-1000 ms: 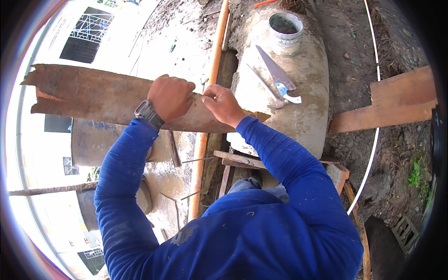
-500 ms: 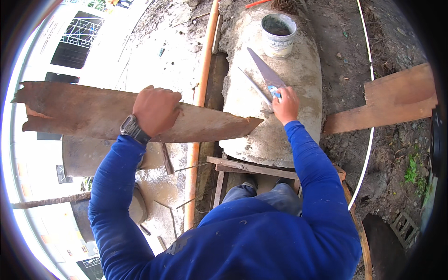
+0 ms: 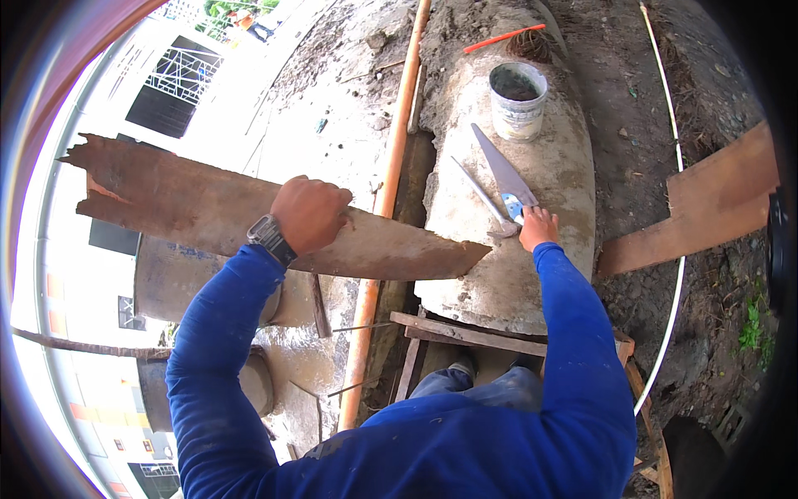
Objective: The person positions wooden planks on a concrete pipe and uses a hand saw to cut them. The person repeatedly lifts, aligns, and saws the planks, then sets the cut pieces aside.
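My left hand is closed over the upper edge of a long, weathered brown board. The board has a ragged left end and narrows to a point on the right, which lies over a rounded concrete surface. My right hand has its fingers bent around the blue-and-white handle of a handsaw. The blade lies on the concrete, pointing away from me; my fingers partly cover the handle. Just left of the saw is a hammer, its head close to my right hand.
A dirty white bucket stands beyond the saw, near an orange stick. An orange pipe runs along the left. A wooden frame is before my legs. A cut brown board and a white pipe lie right.
The view has shifted, so the whole scene sits lower and further right. My left hand stays on the board, and my right hand stays at the saw handle, more of which now shows.
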`<control>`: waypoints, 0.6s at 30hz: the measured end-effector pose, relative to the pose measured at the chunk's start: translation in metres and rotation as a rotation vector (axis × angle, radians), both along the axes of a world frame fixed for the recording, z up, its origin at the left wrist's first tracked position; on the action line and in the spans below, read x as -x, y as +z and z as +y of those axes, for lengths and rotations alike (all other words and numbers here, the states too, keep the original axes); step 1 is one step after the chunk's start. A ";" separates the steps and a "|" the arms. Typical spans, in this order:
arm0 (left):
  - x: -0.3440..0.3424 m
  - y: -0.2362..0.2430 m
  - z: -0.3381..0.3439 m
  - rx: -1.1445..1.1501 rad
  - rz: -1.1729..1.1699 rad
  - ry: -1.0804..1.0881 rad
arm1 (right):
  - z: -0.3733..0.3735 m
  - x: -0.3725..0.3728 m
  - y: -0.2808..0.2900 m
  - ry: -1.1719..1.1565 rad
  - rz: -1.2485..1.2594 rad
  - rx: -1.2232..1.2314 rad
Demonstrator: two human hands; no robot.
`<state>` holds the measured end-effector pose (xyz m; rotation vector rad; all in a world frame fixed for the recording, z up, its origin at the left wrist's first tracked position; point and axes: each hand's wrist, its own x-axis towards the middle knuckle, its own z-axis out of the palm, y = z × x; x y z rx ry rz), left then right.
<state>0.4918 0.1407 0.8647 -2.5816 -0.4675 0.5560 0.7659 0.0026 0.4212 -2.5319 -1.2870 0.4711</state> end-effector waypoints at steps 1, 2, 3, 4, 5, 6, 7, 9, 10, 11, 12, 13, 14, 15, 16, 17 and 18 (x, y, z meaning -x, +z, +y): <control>0.002 0.000 0.000 -0.004 -0.001 -0.011 | -0.001 0.001 0.004 0.015 0.025 0.018; 0.003 -0.001 -0.001 -0.009 -0.002 -0.022 | -0.003 0.002 0.002 0.034 0.002 -0.021; 0.001 -0.001 -0.003 -0.011 0.014 -0.011 | -0.009 0.003 0.003 0.034 -0.027 -0.074; -0.002 -0.002 -0.003 -0.009 0.025 0.004 | -0.016 0.006 0.013 0.039 -0.060 -0.122; -0.004 0.001 -0.004 -0.014 0.035 0.021 | -0.019 0.007 0.027 0.046 -0.096 -0.177; -0.003 0.000 -0.004 0.002 0.014 0.006 | -0.027 0.013 0.036 0.043 -0.106 -0.272; -0.002 -0.001 -0.002 0.011 -0.010 -0.014 | -0.036 0.017 0.040 0.006 -0.046 -0.348; 0.000 -0.001 0.001 0.012 -0.050 -0.040 | -0.047 0.029 0.045 -0.051 0.080 -0.515; -0.003 -0.002 0.002 0.002 -0.065 -0.055 | -0.052 0.040 0.043 -0.094 0.083 -0.620; -0.005 0.000 0.001 -0.007 -0.075 -0.070 | -0.060 0.054 0.042 -0.137 0.093 -0.724; -0.006 -0.003 0.002 0.010 -0.082 -0.072 | -0.070 0.073 0.052 -0.150 0.150 -0.838; -0.004 -0.002 0.002 0.005 -0.078 -0.066 | -0.080 0.095 0.070 -0.162 0.214 -0.950; -0.005 -0.002 0.002 0.002 -0.074 -0.065 | -0.088 0.117 0.089 -0.163 0.381 -1.004; -0.005 -0.004 0.001 0.004 -0.066 -0.068 | -0.097 0.138 0.107 -0.170 0.551 -1.051; -0.005 -0.004 -0.003 -0.002 -0.062 -0.047 | -0.105 0.155 0.122 -0.158 0.631 -0.998; -0.005 -0.004 -0.003 -0.009 -0.057 -0.030 | -0.110 0.171 0.136 -0.150 0.710 -0.946; -0.005 -0.003 -0.005 -0.017 -0.049 -0.012 | -0.113 0.184 0.151 -0.141 0.792 -0.894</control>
